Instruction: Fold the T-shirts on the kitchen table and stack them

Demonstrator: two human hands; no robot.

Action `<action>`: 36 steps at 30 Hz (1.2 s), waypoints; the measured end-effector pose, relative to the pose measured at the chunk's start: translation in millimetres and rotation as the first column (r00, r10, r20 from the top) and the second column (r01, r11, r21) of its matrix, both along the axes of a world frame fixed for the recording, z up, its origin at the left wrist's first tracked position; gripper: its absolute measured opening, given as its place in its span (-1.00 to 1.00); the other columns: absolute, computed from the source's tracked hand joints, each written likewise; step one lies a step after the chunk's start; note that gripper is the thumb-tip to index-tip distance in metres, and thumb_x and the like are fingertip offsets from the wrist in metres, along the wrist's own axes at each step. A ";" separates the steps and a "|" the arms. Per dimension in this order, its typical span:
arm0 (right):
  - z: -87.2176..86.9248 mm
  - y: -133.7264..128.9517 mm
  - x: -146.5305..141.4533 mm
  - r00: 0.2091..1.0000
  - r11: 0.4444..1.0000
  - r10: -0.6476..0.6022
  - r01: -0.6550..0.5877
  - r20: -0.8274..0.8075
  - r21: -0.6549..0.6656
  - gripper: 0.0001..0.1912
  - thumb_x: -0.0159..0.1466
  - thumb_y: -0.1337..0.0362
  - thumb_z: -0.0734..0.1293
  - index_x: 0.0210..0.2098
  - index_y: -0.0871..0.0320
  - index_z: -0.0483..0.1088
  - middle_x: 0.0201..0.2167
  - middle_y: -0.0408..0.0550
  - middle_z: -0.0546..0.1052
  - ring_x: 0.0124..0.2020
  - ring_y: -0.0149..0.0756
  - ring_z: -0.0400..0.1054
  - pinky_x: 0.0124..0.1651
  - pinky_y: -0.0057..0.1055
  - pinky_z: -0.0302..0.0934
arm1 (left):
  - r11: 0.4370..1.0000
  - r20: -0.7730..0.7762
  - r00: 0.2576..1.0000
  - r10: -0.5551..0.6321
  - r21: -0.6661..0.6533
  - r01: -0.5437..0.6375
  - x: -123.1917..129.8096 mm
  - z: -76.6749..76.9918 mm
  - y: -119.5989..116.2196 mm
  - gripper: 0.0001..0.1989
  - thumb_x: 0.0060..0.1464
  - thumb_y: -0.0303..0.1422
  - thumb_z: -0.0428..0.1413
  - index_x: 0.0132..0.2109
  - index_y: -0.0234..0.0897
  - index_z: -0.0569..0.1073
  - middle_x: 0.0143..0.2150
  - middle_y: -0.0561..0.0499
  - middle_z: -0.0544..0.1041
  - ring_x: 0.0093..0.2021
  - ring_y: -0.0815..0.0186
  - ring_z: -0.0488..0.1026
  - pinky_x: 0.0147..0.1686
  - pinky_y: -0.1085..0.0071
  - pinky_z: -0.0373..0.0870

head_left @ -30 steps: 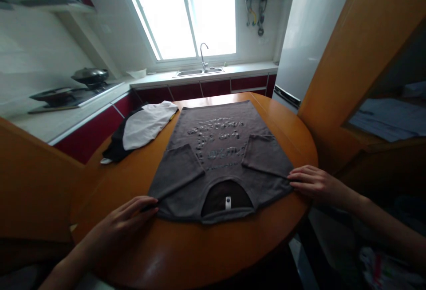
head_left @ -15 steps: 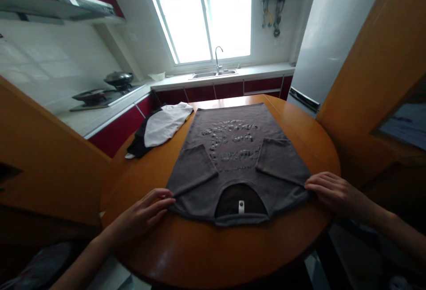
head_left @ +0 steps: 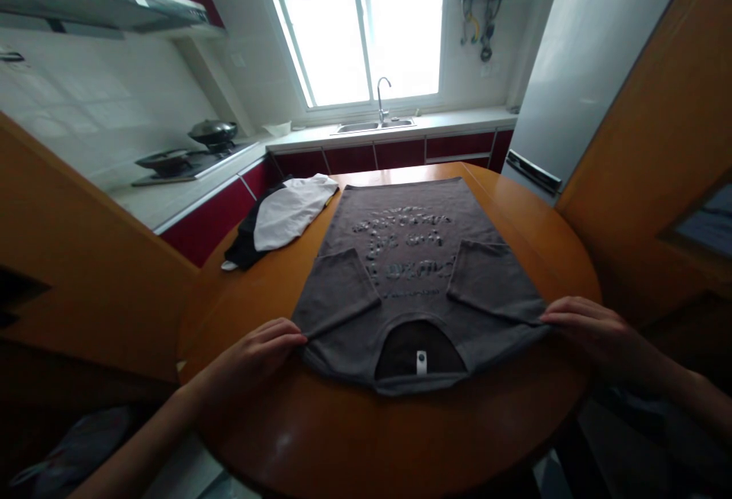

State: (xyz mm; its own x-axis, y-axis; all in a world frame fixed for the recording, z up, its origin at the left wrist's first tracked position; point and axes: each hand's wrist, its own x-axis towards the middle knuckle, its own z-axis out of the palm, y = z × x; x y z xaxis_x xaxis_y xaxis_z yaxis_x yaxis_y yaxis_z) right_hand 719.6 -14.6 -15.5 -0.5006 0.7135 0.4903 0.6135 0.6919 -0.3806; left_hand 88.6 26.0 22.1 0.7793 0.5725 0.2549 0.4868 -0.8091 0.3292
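Observation:
A dark grey T-shirt [head_left: 409, 308] lies flat, front up, on the round wooden table [head_left: 320, 438]. Its neckline with a white label faces me, and both sleeves are folded inward over the chest. Raised dark lettering covers the front. My left hand [head_left: 273, 346] pinches the shirt's edge at the left shoulder fold. At the opposite shoulder fold, my right hand [head_left: 589, 323] grips the cloth between thumb and fingers. Both thumbs are partly hidden.
Black and white folded clothes [head_left: 291, 213] rest on the table's far left. Beyond are a counter with a sink [head_left: 377, 126], a stove [head_left: 188, 167] with pans, and a fridge [head_left: 600, 49] at right. Wooden panels [head_left: 85, 255] flank the table.
My left fingers have closed onto the shirt's left edge, where they were looser before. The right hand keeps its place at the right edge. The view has shifted slightly.

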 end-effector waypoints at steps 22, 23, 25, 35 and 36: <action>69.8 169.4 -9.7 0.876 0.845 -0.412 0.264 -0.250 -0.466 -0.52 0.17 -0.10 0.42 -0.19 0.19 0.59 -0.19 0.07 0.64 -0.15 -0.11 0.48 -0.04 -0.27 0.32 | 0.744 0.206 0.720 0.662 -0.300 -0.598 -0.3 39.8 156.5 -0.52 -0.02 0.06 0.24 -0.13 -0.23 0.66 -0.17 -0.08 0.68 -0.14 0.09 0.58 -0.08 0.24 0.51; 65.3 181.6 -10.0 0.868 0.825 -0.429 0.264 -0.250 -0.500 -0.52 0.15 -0.10 0.43 -0.20 0.19 0.59 -0.19 0.07 0.64 -0.15 -0.10 0.48 -0.05 -0.27 0.32 | 0.730 0.188 0.717 0.671 -0.335 -0.596 1.0 35.7 166.4 -0.53 -0.02 0.04 0.25 -0.13 -0.23 0.66 -0.16 -0.08 0.68 -0.12 0.09 0.58 -0.06 0.24 0.50; 52.5 204.0 -10.5 0.854 0.777 -0.462 0.262 -0.237 -0.572 -0.51 0.07 -0.12 0.45 -0.24 0.17 0.59 -0.22 0.05 0.65 -0.18 -0.09 0.48 -0.09 -0.25 0.33 | 0.711 0.147 0.728 0.670 -0.411 -0.571 3.6 24.6 185.1 -0.54 -0.03 0.02 0.25 -0.14 -0.24 0.66 -0.16 -0.08 0.68 -0.12 0.10 0.58 -0.05 0.24 0.48; 19.5 240.5 -2.3 0.887 0.666 -0.449 0.249 -0.111 -0.703 -0.47 0.02 -0.18 0.46 -0.28 0.16 0.62 -0.27 0.04 0.66 -0.23 -0.07 0.50 -0.16 -0.26 0.35 | 0.648 0.067 0.742 0.667 -0.542 -0.535 4.4 5.2 220.0 -0.56 -0.09 0.01 0.29 -0.18 -0.22 0.67 -0.18 -0.07 0.68 -0.14 0.08 0.60 -0.08 0.27 0.51; 24.3 240.9 0.1 0.883 0.667 -0.456 0.255 -0.114 -0.700 -0.45 0.03 -0.19 0.46 -0.27 0.16 0.62 -0.26 0.05 0.66 -0.21 -0.06 0.51 -0.14 -0.25 0.35 | 0.646 0.078 0.732 0.677 -0.539 -0.540 2.8 10.5 221.4 -0.56 -0.09 0.01 0.29 -0.18 -0.21 0.67 -0.18 -0.07 0.68 -0.13 0.08 0.60 -0.08 0.27 0.51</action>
